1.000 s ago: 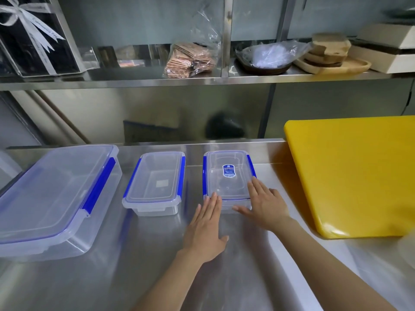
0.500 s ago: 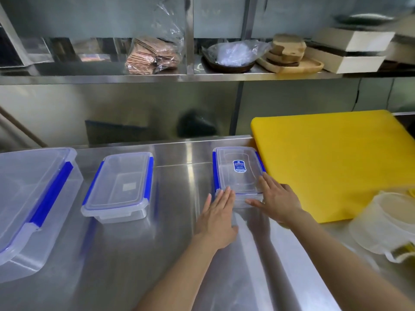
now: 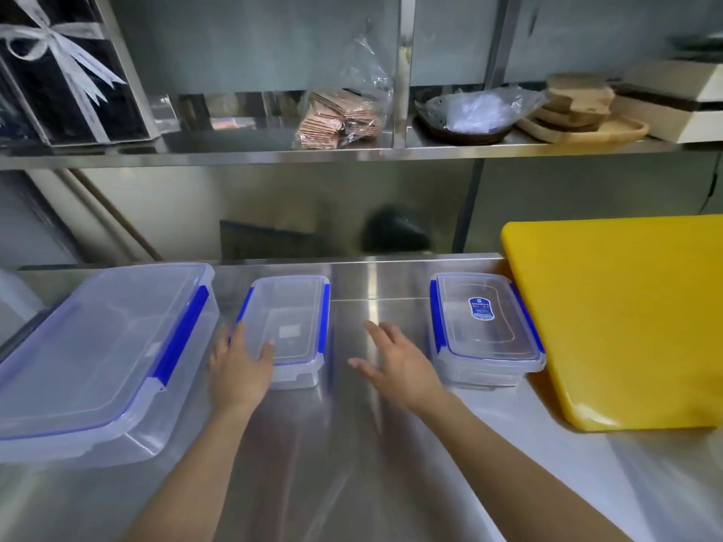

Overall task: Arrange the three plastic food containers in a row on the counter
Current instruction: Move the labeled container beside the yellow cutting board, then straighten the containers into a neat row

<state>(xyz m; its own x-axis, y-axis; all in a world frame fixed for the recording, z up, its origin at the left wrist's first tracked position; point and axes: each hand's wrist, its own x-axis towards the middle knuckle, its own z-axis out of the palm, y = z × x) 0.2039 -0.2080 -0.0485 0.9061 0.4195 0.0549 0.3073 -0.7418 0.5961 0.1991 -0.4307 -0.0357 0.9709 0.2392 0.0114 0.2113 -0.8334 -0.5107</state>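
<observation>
Both forearms are seen bare to the frame edge, no sleeves being worn, and the left hand [image 3: 238, 371] and right hand [image 3: 399, 363] are ungloved.

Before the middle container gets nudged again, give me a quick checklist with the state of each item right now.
1. Left hand on middle container: ok, fingers on its near-left corner.
2. Right hand free: ok, open over bare counter, touching no container.
3. Labelled container clear of yellow board: cannot tell, they sit very close.
4. Lids on all three: ok.
5. Even spacing: not ok, the middle one sits closer to the large container.
6. Near edges aligned: not ok, the large one reaches nearer.
</observation>
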